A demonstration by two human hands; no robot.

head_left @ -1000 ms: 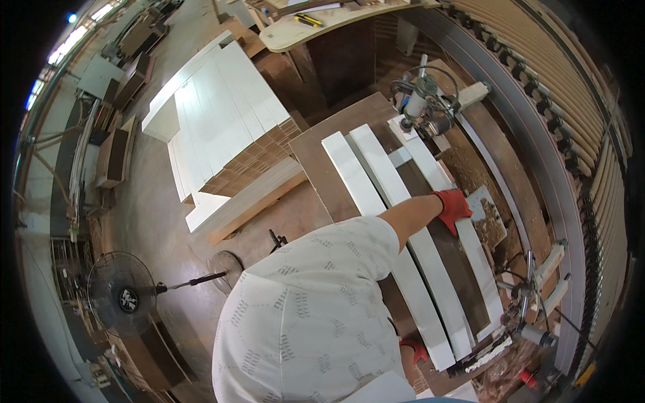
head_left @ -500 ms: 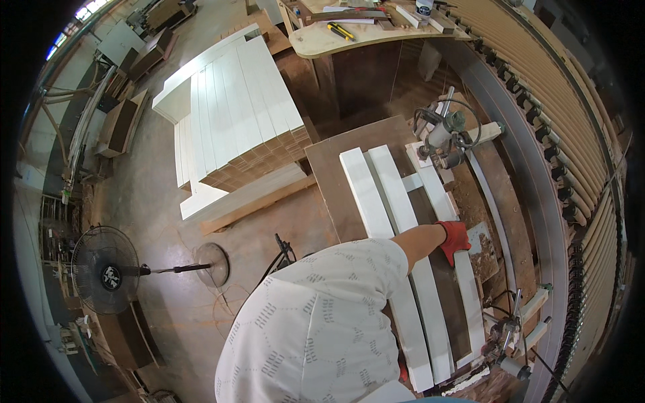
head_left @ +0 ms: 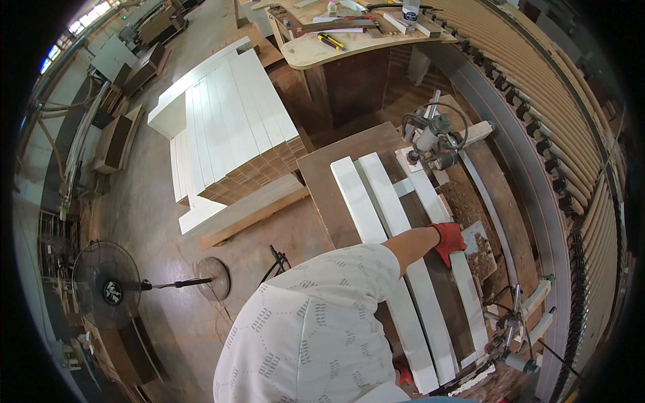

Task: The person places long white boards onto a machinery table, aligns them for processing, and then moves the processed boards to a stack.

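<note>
My left hand [head_left: 450, 243], in a red glove, reaches across to the right and is closed over a narrow white board [head_left: 469, 295]. Its fingertips are partly hidden by the glove's own back. Two more long white boards, a left one [head_left: 359, 201] and a middle one [head_left: 384, 195], lie roughly parallel on the brown panel [head_left: 324, 174]. A short white crosspiece [head_left: 404, 187] sits between the middle and right boards. Low in the view, my right hand [head_left: 403, 375] shows only as a bit of red glove beside the left board; my shirt hides the rest.
A router-like motor unit [head_left: 433, 138] is mounted beyond the boards, and another [head_left: 507, 342] at their near end. A stack of white boards [head_left: 235, 114] stands to the left. Behind is a worktable [head_left: 302, 54] with a yellow utility knife [head_left: 330, 41]. A standing fan [head_left: 107, 285] occupies the floor.
The whole view has shifted slightly, with the boards appearing a little further left. My left hand keeps its hold on the right board. More of my right glove shows.
</note>
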